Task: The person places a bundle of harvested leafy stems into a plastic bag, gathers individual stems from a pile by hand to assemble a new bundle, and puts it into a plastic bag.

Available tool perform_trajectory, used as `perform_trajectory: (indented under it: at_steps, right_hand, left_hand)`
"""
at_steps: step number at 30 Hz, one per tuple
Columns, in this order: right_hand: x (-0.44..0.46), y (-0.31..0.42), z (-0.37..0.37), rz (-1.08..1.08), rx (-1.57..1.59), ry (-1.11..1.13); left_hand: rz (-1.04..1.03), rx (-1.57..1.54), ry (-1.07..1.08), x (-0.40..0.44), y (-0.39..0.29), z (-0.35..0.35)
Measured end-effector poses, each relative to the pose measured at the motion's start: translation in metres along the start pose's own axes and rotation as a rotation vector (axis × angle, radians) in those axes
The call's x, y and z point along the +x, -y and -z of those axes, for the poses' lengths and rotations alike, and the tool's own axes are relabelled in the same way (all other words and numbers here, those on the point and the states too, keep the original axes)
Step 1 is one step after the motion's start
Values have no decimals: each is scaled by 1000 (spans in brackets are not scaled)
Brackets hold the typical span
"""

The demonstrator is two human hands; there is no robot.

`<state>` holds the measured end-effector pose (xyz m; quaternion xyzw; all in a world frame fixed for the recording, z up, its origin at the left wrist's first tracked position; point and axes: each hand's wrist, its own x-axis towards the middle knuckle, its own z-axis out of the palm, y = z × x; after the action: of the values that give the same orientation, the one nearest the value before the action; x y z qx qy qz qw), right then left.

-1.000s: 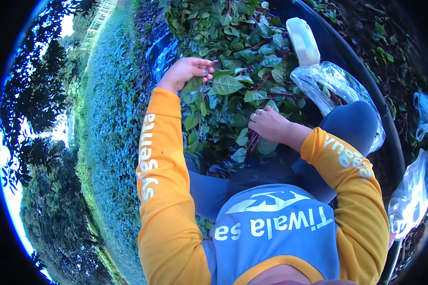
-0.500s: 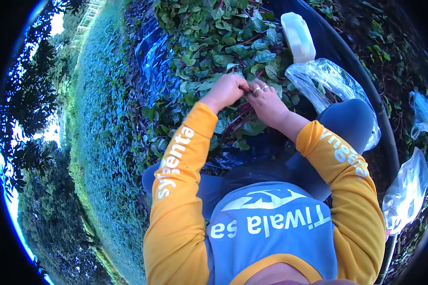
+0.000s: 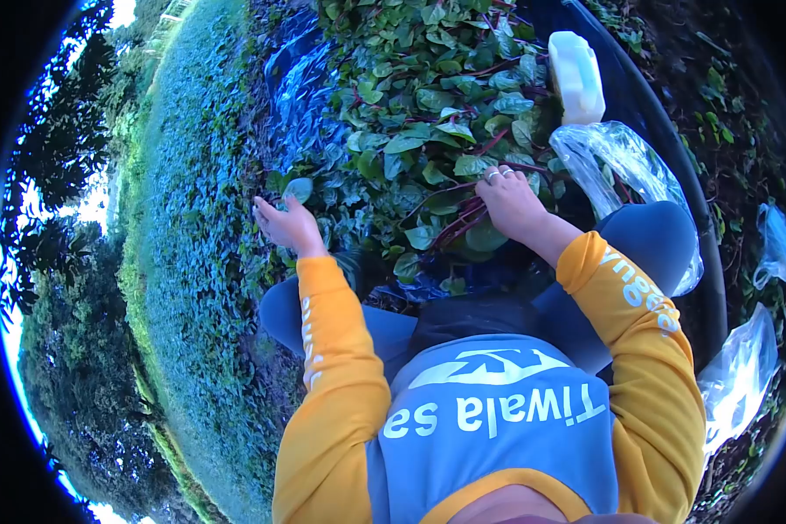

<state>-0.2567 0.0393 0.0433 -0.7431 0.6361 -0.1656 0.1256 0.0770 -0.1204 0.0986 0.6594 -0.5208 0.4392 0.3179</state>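
My left hand (image 3: pixel 290 225) is out to the left, past the edge of the leafy pile, its fingers apart. A single loose leaf (image 3: pixel 298 189) shows just beyond its fingertips; whether it touches them I cannot tell. My right hand (image 3: pixel 513 206), with rings on it, has its fingers curled round a reddish vine stem (image 3: pixel 461 189) at the near side of the pile. The cut-looking red stems (image 3: pixel 459 225) bunch beside that hand. Broad green leaves on red stems, like Malabar spinach (image 3: pixel 428 96), spread in front of me.
A whitish plastic container (image 3: pixel 576 79) stands at the right of the greens. Nearer is a clear plastic bag (image 3: pixel 616 157), by my knee (image 3: pixel 655 240). More plastic bags (image 3: pixel 742 375) lie farther right. Blue-looking plastic sheeting (image 3: pixel 301 96) and low plants (image 3: pixel 192 218) stretch to the left.
My left hand has left the stems beside my right hand and swung left, opening, with a leaf near it. My right hand stays at the stems. The view has shifted slightly.
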Motion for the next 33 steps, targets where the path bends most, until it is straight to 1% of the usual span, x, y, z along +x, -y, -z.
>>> perform_trajectory:
  at_steps: [2,3,4,5,6,7,8,9,11,12,14,15,16,17,19,20,21,22,24,25,27,28,29,30,31,32,33]
  right_hand:
    - [1,2,0,20,-32,9]
    - [2,4,1,32,-78,16]
    - [3,5,1,44,-80,21]
    - [5,7,0,50,-90,24]
    - [5,9,0,76,-82,10]
    - [5,10,-1,102,-75,-1]
    - [4,11,-1,109,-88,5]
    - [2,12,-2,123,-82,-13]
    - [-4,15,-4,147,-82,-22]
    - [-6,15,-4,135,-78,-19]
    - [-9,14,-7,127,-74,-17]
    - [-11,13,-9,144,-76,-54]
    - [-12,14,-10,161,-75,-91]
    - [-11,15,-11,162,-72,-92]
    - [-11,17,-13,222,-65,-61]
    - [-11,19,-13,218,-64,-60]
    - [-10,21,-14,223,-88,-9]
    - [-8,23,-15,226,-114,42]
    - [-8,27,-17,244,-110,47]
    - [-8,30,-18,266,-104,51]
    - [-8,36,-22,291,-95,15]
    - [-9,42,-21,296,-103,38]
    - [-9,46,-20,300,-110,63]
    - [-10,49,-16,295,-98,89]
    - [-12,51,-12,286,-95,89]
    - [-14,51,-8,298,-89,89]
    - [-13,48,-4,304,-85,83]
  left_hand:
    - [17,-503,510,1,18,14]
    - [75,-827,662,-13,8,24]
    - [72,-939,805,-35,-6,27]
    - [10,-1051,897,-44,-33,51]
    - [-187,-1127,948,-55,-51,62]
    - [-460,-1165,872,-68,-70,59]
    - [-600,-1173,842,-81,-86,60]
    - [-672,-1124,833,-92,-95,61]
    - [-778,-1049,927,-99,-102,55]
    - [-765,-1052,921,-102,-102,54]
    - [-865,-1016,873,-100,-101,57]
    - [-862,-1013,872,-100,-99,60]
    - [-827,-1078,895,-103,-97,62]
    - [-793,-1144,919,-106,-94,63]
    - [-809,-1130,910,-109,-87,67]
    - [-703,-1175,1024,-111,-84,72]
    - [-592,-1217,1134,-112,-82,76]
    - [-594,-1220,1135,-115,-78,75]
    - [-643,-1066,1073,-119,-70,74]
    - [-647,-1070,1073,-123,-70,75]
    - [-419,-983,1023,-127,-70,74]
    - [-356,-962,1023,-120,-70,75]
    - [-335,-973,876,-129,-59,52]
    - [-293,-905,790,-126,-48,33]
    - [-139,-864,748,-126,-32,10]
    - [-133,-558,847,-99,-20,14]
    - [-89,-394,678,-101,-10,-4]
